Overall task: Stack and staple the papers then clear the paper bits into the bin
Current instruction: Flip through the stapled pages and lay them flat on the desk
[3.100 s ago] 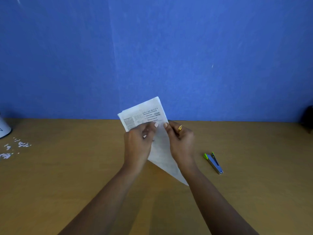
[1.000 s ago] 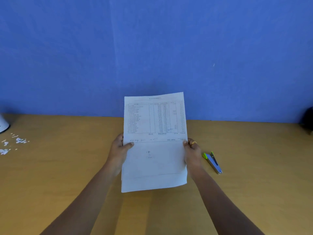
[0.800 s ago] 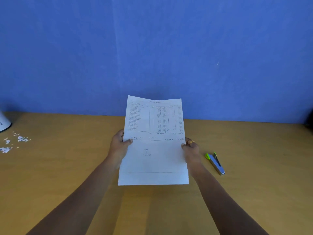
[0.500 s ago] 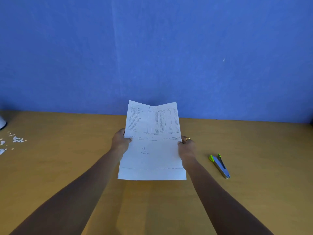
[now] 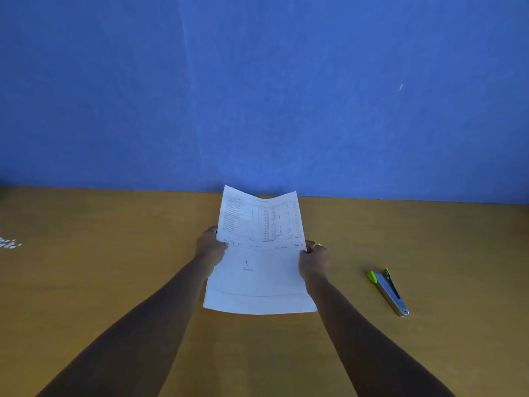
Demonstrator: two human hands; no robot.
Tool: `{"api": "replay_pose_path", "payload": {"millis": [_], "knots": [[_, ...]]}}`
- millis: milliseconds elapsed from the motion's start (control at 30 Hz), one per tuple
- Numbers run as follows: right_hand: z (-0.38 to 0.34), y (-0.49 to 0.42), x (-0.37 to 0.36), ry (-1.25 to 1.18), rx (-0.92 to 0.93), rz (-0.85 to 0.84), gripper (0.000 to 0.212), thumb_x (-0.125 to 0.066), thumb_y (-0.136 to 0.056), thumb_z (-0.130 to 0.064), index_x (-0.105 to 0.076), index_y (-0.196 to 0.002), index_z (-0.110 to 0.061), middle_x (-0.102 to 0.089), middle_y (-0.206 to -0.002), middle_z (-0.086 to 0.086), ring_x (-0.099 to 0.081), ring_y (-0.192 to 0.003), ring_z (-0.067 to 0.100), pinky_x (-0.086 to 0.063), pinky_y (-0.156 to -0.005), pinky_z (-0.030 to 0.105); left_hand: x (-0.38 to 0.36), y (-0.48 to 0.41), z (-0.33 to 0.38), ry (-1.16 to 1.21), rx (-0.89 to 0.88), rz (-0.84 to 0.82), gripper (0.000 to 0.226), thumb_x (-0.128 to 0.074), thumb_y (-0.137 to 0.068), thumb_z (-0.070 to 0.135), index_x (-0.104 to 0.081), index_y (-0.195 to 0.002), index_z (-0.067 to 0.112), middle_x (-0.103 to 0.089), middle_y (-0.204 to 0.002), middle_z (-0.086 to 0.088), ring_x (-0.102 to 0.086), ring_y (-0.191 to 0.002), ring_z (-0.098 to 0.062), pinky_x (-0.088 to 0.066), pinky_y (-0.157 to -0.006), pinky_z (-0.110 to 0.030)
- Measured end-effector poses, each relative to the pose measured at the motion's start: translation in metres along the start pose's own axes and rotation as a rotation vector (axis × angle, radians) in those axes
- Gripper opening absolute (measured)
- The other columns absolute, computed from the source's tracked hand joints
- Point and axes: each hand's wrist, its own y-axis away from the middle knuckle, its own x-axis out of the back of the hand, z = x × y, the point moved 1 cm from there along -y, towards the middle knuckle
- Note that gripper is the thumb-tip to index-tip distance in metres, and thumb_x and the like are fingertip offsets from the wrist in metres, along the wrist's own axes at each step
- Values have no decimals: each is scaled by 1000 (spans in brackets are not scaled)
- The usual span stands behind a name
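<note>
- The tabletop (image 5: pixel 114 282) runs wide and mostly bare before the blue wall (image 5: pixel 257 81); we work at its middle.
- We hold the papers (image 5: pixel 259 279) above it, printed side up, far edge sagging in the middle. A line near the lower edge may be a second sheet's edge or a fold; we cannot tell which.
- Our left hand (image 5: pixel 209 248) pinches the left edge, thumb on top, fingers hidden beneath. Our right hand (image 5: pixel 313 260) pinches the right edge the same way, a ring (image 5: pixel 317 245) on one finger.
- We judge that we are in the stacking step: sheets gathered and squared, no staple visible.
- The stapler (image 5: pixel 389 291) lies to our right, well apart from the papers. Next, the right hand must let go and fetch it while the left keeps the stack aligned.
- The paper bits (image 5: pixel 10 243) lie at the far left edge, uncleared. No bin shows.
</note>
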Motion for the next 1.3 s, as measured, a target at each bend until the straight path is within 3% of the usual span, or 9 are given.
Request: {"api": "replay_pose_path", "payload": {"millis": [200,333,600,733,833,967,1167,1300], "knots": [[13,-6,-6,27,4,34,30,-48,-86,4,-62,-112,-2,-68,-107,16,-58,-83,23,-44,-70,25,-7,-8,-12,-79,25,105,35,-62,-83,-1,-56,-117,1,-61,-122,-17,-57,-109,-33,-47,-86,-35],[15,-6,-6,62,41,66,29,-49,-87,3,-60,-113,0,-66,-111,15,-62,-100,29,-44,-78,25,-12,-11,-17,-166,-22,172,38,-66,-79,2,-56,-116,0,-62,-119,-17,-58,-108,-34,-49,-90,-39],[18,3,-10,316,338,46,31,-46,-92,-3,-52,-122,5,-45,-137,12,-52,-119,26,-45,-95,28,-28,6,-23,-475,-143,285,54,-63,-84,18,-42,-132,5,-40,-136,-16,-37,-126,-31,-38,-98,-43],[21,5,-18,547,484,-100,45,-40,-98,-19,-37,-138,0,-31,-150,14,-28,-140,26,-25,-115,34,-40,12,-32,-641,-309,211,56,-49,-92,33,-33,-139,8,-27,-151,-14,-19,-141,-28,-18,-114,-42],[24,6,-22,740,524,-180,56,-32,-99,-34,-20,-146,-5,-16,-157,11,-12,-146,22,-9,-118,33,-46,18,-35,-742,-391,132,60,-35,-94,43,-21,-145,14,-13,-156,-10,-7,-145,-26,-5,-116,-41],[31,5,-25,807,502,-239,62,-29,-99,-40,-9,-148,-7,-7,-158,8,-5,-147,20,-4,-118,33,-51,23,-39,-807,-407,62,65,-29,-93,51,-12,-147,20,-5,-157,-8,0,-145,-25,0,-115,-48],[32,5,-22,774,510,-245,60,-30,-99,-38,-12,-148,-7,-9,-158,8,-6,-146,20,-4,-118,32,-52,23,-39,-864,-362,21,65,-27,-92,53,-7,-147,24,0,-157,-7,1,-145,-26,2,-114,-52],[36,3,-1,706,490,-112,46,-28,-100,-21,-29,-143,-3,-23,-154,11,-14,-145,20,-5,-118,34,-53,23,-40,-863,-347,20,64,-26,-92,53,-7,-147,24,0,-157,-6,2,-145,-26,2,-114,-52]]}}
